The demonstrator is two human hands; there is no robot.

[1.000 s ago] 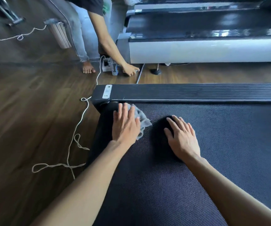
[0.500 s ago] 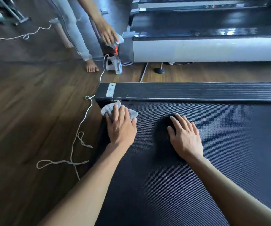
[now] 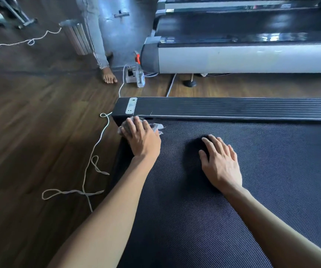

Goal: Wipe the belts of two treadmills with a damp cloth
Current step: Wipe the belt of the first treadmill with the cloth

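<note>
At belt [image 3: 233, 190] corner, left hand [image 3: 142, 139] presses cloth [image 3: 155, 126]; rail label [image 3: 131, 105] unreadable.

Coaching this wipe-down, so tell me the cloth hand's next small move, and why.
Probably sweep the left hand with the cloth rightward along the belt. The cloth lies pressed flat at the belt's far left corner, by the rail; the belt runs on rightward. The right hand rests flat in that path.

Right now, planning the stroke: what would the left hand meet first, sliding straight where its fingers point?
The left hand, pressing the cloth, would likely hit the black side rail just ahead.
</note>
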